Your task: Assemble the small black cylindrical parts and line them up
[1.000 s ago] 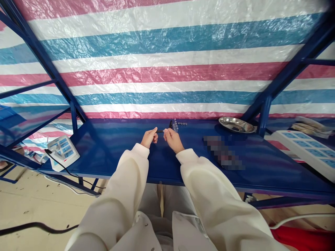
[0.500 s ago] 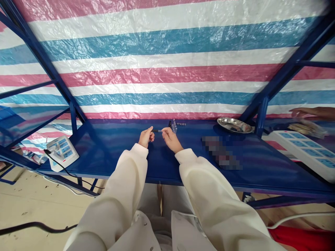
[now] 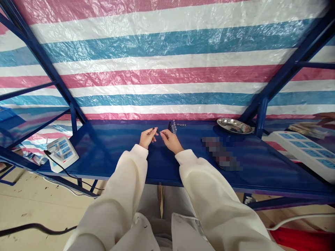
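Both of my hands are close together above the blue table [image 3: 117, 150]. My left hand [image 3: 148, 137] is closed in a pinch on a slim black pen part [image 3: 158, 131], most of which its fingers hide. From the right, my right hand [image 3: 169, 138] pinches at the other end of the same part. Just beyond my right hand stand a few black pieces [image 3: 170, 126] and several clear tubes [image 3: 174, 127]. A row of small shiny metal pieces [image 3: 181, 125], like springs, lies beside them.
An oval metal tray [image 3: 234, 126] sits at the back right. Nearer is a pixelated dark item [image 3: 221, 153]. White power strips lie left [image 3: 62, 153] and right [image 3: 305, 150]. Blue posts flank the striped sheet [image 3: 167, 76]. Another person's hand [image 3: 326, 120] is at far right.
My hands have drawn closer together, and the pen part that spanned the gap between them is now mostly covered by fingers. The other person's hand has shifted right and lower.
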Motion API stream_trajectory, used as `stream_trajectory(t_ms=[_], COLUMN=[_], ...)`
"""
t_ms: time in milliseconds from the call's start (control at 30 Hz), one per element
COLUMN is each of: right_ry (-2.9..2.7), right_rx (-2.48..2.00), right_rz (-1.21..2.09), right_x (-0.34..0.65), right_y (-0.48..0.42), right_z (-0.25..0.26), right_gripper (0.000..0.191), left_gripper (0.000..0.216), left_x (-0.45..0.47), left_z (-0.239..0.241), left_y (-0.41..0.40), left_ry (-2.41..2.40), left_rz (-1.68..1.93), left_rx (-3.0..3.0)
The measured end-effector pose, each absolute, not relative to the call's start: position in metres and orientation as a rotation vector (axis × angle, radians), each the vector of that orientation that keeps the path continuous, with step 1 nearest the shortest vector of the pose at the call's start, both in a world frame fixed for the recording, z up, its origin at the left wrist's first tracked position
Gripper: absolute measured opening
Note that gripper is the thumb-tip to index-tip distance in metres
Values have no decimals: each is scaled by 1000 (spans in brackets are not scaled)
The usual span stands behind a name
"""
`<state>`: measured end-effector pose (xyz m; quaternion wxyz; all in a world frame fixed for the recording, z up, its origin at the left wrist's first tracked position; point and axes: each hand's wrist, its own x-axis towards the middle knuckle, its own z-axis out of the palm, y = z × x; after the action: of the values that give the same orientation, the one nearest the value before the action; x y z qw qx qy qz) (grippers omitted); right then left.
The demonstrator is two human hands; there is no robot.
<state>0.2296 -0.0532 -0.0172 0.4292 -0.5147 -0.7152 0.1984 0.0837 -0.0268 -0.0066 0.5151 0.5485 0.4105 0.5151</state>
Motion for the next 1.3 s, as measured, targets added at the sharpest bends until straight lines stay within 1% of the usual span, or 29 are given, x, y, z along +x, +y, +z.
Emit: stream_trajectory(t_ms=[133, 200, 267, 333, 367, 467, 600, 733, 900, 1033, 1200, 1300], right_ry=[-1852, -1909, -1935, -1906, -1872, -1787, -1675, -1611, -1595, -1614, -1621, -1620], right_rx=[-1304, -1344, -1435, -1531, -1583, -1748, -1964, -2087, -2145, -2160, -2135, -2127], right_rz=[482, 475, 523, 658, 675, 611, 400, 297, 315, 343, 364, 365], right_x=[234, 240, 249, 259, 264, 273, 276, 274, 272, 273, 276, 277], right_y=[-50, -49, -50, -51, -52, -53, -52, -52, -50, -50, -48, -47], right_z=[-19, -18, -15, -12, -10, -8, -11, -16, -19, -18, -20, -22], right_gripper=[17, 11, 9, 11, 9, 6, 12, 16, 20, 19, 20, 22], left_gripper=[49, 47, 42, 38, 35, 26, 19, 21, 23, 23, 27, 30], left_x=[82, 80, 80, 82, 85, 96, 118, 137, 146, 147, 144, 138], left_z=[-9, -10, -11, -13, -14, -16, -14, -13, -19, -21, -14, -7], left_y=[-23, -21, -20, -21, -21, -23, -23, -21, -21, -21, -25, -30], left_ry=[1025, 1071, 1115, 1141, 1149, 1188, 1309, 1465, 1590, 1640, 1679, 1685], left_rz=[1334, 1398, 1418, 1362, 1312, 1127, 921, 816, 699, 617, 555, 588], left_rx=[1290, 1271, 1283, 1366, 1432, 1689, 2026, 2172, 2262, 2347, 2338, 2343])
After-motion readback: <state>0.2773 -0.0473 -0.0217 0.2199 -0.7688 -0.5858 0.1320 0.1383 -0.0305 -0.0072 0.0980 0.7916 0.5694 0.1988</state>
